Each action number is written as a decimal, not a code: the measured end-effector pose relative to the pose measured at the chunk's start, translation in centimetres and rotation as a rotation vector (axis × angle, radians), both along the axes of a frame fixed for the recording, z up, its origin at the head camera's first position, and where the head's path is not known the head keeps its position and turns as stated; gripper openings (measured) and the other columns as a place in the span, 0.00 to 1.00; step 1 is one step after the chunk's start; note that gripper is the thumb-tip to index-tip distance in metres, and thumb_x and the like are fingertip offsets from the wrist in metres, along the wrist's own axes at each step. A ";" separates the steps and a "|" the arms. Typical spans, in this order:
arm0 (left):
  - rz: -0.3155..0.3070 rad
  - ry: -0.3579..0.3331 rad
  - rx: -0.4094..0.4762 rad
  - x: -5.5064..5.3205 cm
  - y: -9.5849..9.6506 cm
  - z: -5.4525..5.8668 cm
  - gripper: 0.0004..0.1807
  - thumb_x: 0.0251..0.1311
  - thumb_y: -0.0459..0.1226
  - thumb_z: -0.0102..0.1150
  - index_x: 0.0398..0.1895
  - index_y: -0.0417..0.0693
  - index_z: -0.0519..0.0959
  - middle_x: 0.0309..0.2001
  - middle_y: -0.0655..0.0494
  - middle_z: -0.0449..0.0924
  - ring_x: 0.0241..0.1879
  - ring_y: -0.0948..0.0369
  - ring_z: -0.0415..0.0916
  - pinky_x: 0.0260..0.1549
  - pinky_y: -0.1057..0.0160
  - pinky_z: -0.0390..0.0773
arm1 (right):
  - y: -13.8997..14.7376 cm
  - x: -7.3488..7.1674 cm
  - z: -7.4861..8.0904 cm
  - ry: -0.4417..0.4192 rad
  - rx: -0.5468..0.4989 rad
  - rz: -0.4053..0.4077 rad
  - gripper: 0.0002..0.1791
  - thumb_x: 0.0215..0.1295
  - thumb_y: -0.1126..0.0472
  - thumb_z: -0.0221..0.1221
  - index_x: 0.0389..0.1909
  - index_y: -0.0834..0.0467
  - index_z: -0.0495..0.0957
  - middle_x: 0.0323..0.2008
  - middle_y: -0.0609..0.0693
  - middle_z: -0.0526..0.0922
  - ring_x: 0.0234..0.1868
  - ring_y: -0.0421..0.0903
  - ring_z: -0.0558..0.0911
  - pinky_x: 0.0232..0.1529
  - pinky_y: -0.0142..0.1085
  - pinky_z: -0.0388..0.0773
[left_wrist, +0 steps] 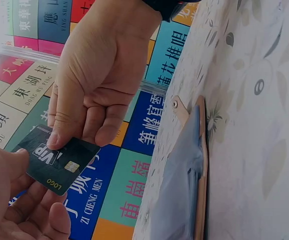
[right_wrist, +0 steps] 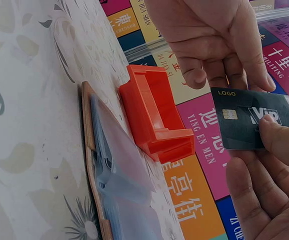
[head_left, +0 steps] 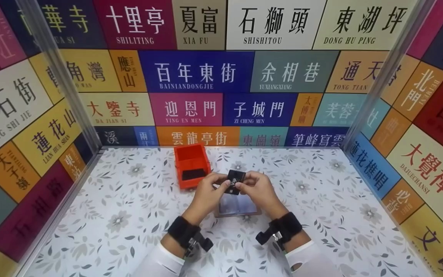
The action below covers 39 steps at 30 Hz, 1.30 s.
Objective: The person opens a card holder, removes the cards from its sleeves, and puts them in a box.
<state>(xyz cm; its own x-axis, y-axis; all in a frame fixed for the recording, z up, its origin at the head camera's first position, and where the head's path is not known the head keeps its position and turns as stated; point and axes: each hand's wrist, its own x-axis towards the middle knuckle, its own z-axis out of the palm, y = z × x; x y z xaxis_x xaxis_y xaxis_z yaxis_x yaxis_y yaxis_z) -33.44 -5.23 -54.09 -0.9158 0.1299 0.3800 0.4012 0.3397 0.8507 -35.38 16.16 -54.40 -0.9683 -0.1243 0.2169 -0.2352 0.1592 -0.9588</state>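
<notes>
Directly between both hands [head_left: 207, 193] [head_left: 261, 191], a black card [head_left: 236, 177] in the pinch of each.

The floral-patterned tabletop [head_left: 102, 231] carries an orange-red plastic bin [head_left: 190, 183] left of centre and an open card holder [head_left: 238, 206] below centre.

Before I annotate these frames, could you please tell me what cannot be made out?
Head: far edge of the clear-sleeved booklet, hidden by left hand, right hand and black card.
Head: what the dark item in the red bin is; too small.
Left wrist: one end of the booklet, cut off by the bottom edge.
All views: the card's back, turned away.
</notes>
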 end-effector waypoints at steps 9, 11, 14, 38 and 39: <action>-0.028 -0.092 0.158 -0.2 0.1 0.3 0.10 0.73 0.34 0.73 0.51 0.38 0.92 0.43 0.45 0.93 0.39 0.65 0.82 0.40 0.68 0.82 | 0.0 -0.1 -0.1 -0.003 -0.046 0.036 0.08 0.68 0.72 0.76 0.41 0.69 0.85 0.29 0.51 0.93 0.29 0.40 0.91 0.38 0.33 0.90; -0.024 -0.098 0.154 -0.2 0.1 0.3 0.09 0.72 0.33 0.73 0.50 0.38 0.93 0.41 0.46 0.92 0.38 0.64 0.82 0.40 0.68 0.82 | -0.1 -0.1 -0.2 -0.003 -0.056 0.043 0.09 0.67 0.72 0.76 0.41 0.71 0.85 0.30 0.52 0.93 0.29 0.40 0.91 0.38 0.33 0.90; -0.017 -0.102 0.141 -0.2 0.1 0.4 0.08 0.72 0.32 0.73 0.49 0.39 0.93 0.41 0.47 0.92 0.38 0.64 0.82 0.40 0.67 0.82 | -0.2 -0.1 -0.3 -0.005 -0.069 0.056 0.10 0.67 0.73 0.76 0.41 0.72 0.84 0.30 0.53 0.93 0.30 0.39 0.91 0.38 0.33 0.90; 0.213 0.121 0.046 -0.4 -1.3 1.2 0.10 0.66 0.28 0.77 0.48 0.43 0.96 0.40 0.51 0.90 0.44 0.56 0.87 0.47 0.66 0.84 | 3.2 -0.7 -1.6 0.005 0.784 0.086 0.14 0.61 0.63 0.80 0.47 0.55 0.93 0.41 0.49 0.89 0.42 0.44 0.85 0.49 0.45 0.87; 0.231 0.129 0.033 -0.4 -1.6 1.3 0.10 0.66 0.28 0.77 0.48 0.43 0.96 0.40 0.51 0.89 0.44 0.56 0.87 0.47 0.65 0.84 | 3.2 -0.7 -1.7 -0.004 0.793 0.092 0.14 0.60 0.64 0.80 0.47 0.55 0.93 0.42 0.49 0.89 0.42 0.44 0.85 0.49 0.45 0.87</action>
